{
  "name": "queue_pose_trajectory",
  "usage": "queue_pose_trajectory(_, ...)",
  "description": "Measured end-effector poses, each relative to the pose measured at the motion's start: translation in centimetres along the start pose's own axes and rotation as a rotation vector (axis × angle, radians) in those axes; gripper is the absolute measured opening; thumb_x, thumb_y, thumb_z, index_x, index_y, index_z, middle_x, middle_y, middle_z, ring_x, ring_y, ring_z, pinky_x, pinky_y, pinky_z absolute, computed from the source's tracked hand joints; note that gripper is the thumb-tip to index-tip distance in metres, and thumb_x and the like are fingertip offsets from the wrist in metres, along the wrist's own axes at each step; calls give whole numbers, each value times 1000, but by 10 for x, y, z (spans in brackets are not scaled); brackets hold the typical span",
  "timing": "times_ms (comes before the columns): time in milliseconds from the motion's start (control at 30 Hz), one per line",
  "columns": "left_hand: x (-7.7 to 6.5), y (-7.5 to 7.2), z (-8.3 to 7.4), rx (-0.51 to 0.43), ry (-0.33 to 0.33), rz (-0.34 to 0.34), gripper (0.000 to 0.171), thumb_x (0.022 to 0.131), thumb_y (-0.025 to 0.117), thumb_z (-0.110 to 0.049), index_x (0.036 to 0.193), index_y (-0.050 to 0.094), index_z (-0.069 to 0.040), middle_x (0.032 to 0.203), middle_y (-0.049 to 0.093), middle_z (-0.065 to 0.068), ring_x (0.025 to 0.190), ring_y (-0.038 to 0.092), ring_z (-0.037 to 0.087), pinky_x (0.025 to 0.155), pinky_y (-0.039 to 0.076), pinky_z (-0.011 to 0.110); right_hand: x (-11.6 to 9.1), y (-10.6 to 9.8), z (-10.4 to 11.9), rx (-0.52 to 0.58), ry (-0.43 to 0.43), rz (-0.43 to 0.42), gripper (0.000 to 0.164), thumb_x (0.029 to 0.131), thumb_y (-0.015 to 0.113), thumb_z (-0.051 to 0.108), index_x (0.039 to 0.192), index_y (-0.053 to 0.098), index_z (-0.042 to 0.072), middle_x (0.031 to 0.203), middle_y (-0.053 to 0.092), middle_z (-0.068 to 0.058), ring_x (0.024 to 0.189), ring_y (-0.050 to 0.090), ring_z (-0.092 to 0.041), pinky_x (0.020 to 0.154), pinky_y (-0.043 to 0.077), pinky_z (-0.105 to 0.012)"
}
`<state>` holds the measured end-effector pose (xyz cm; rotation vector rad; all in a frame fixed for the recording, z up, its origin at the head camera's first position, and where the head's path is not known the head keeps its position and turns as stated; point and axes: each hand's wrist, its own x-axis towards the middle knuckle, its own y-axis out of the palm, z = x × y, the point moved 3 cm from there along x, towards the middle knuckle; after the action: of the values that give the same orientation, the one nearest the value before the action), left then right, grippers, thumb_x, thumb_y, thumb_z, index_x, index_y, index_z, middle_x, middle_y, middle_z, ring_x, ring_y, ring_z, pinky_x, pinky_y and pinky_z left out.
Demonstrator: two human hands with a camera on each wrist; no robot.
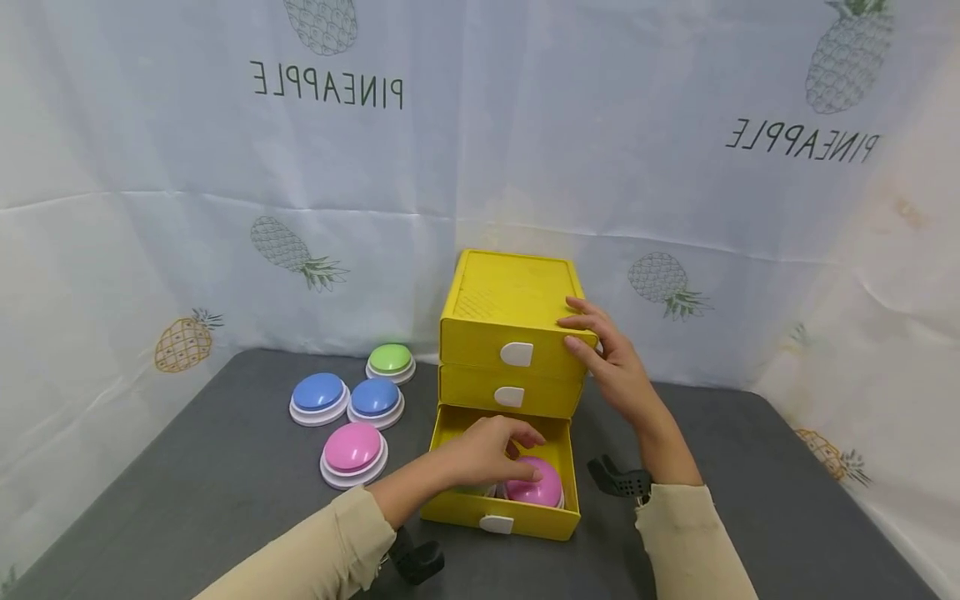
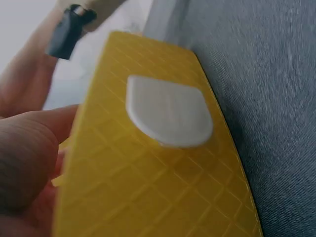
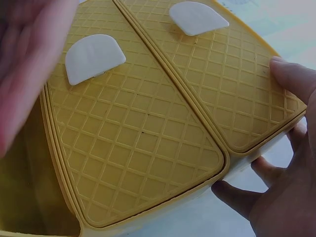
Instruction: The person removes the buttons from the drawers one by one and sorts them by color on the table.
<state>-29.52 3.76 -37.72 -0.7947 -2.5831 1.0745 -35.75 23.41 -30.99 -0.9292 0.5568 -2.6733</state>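
A yellow drawer cabinet (image 1: 517, 287) stands with its bottom drawer (image 1: 525, 527) pulled out. Over that drawer is my left hand (image 1: 483, 454), its thumb touching the dome of a pink push button (image 1: 542, 492) and its fingers loosely bent above it. Beside the pink one, something greenish with a white base lies partly hidden under the hand. My right hand (image 1: 618, 367) grips the cabinet's upper right corner, thumb (image 3: 291, 79) on the top drawer's front and fingers around the edge. In the left wrist view, the drawer front hides most of the left fingers.
Left of the cabinet, a green button (image 1: 390, 359), two blue buttons (image 1: 318, 392) (image 1: 375, 397) and another pink button (image 1: 352, 447) sit on the dark grey table (image 1: 225, 492). Behind hangs a pale pineapple-print curtain (image 1: 525, 125). White tabs (image 1: 517, 354) project from the drawer fronts.
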Motion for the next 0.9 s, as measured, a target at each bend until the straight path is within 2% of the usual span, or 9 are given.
queue_pose_trajectory(67, 4, 4, 4, 14, -13, 27, 45, 89, 78, -30, 128, 69, -9, 120, 74, 6, 103, 69, 14, 92, 56, 26, 0, 1, 0, 13, -2, 4, 29, 105, 53, 13, 133, 60, 7, 163, 35, -1, 156, 22, -26, 119, 29, -64)
queue_pose_trajectory(200, 8, 8, 9, 52, -28, 71, 47, 91, 75, -32, 131, 67, -6, 122, 73, 6, 107, 66, 13, 97, 54, 28, 1, 2, -1, 18, 6, 1, 29, 105, 54, 13, 133, 60, 8, 163, 35, 0, 156, 22, -25, 119, 28, -64)
queue_pose_trajectory(400, 10, 11, 12, 162, 20, 164, 37, 96, 69, -36, 125, 70, -13, 98, 69, -10, 86, 59, 3, 81, 49, 19, 0, 2, -1, 12, 14, 1, 29, 105, 53, 13, 132, 60, 8, 164, 34, 1, 156, 22, -24, 118, 30, -62)
queue_pose_trajectory(500, 9, 9, 13, 154, 41, 180, 36, 96, 69, -36, 124, 69, -15, 96, 66, -12, 83, 57, 2, 79, 47, 18, 0, 1, -1, 13, 11, -2, 29, 105, 53, 12, 132, 60, 7, 163, 35, 0, 156, 22, -24, 119, 29, -63)
queue_pose_trajectory(567, 8, 8, 14, 121, 44, 166, 38, 94, 72, -36, 125, 69, -14, 102, 68, -11, 86, 57, 1, 81, 49, 17, 1, 2, -1, 11, 6, -1, 28, 105, 53, 12, 132, 60, 7, 163, 35, -1, 156, 22, -25, 120, 28, -63)
queue_pose_trajectory(633, 8, 6, 14, 81, 53, 154, 41, 91, 75, -35, 125, 68, -14, 109, 69, -9, 89, 58, 2, 84, 49, 17, 1, 2, -2, 0, 11, -1, 29, 105, 53, 13, 132, 60, 7, 163, 35, 0, 156, 23, -25, 120, 32, -56)
queue_pose_trajectory(800, 9, 3, 14, -2, 107, 134, 45, 86, 81, -33, 123, 66, -14, 114, 66, -7, 91, 57, 2, 82, 51, 17, 0, 1, -2, -9, 19, -5, 29, 105, 53, 14, 133, 60, 8, 163, 35, 2, 155, 24, -23, 112, 37, -20)
queue_pose_trajectory(900, 10, 4, 13, -41, 125, 136, 42, 84, 82, -29, 121, 67, -15, 112, 67, -9, 86, 57, 1, 77, 51, 17, 1, 2, -2, -2, 11, -6, 29, 105, 53, 13, 132, 60, 7, 163, 35, 1, 155, 24, -24, 108, 36, -11)
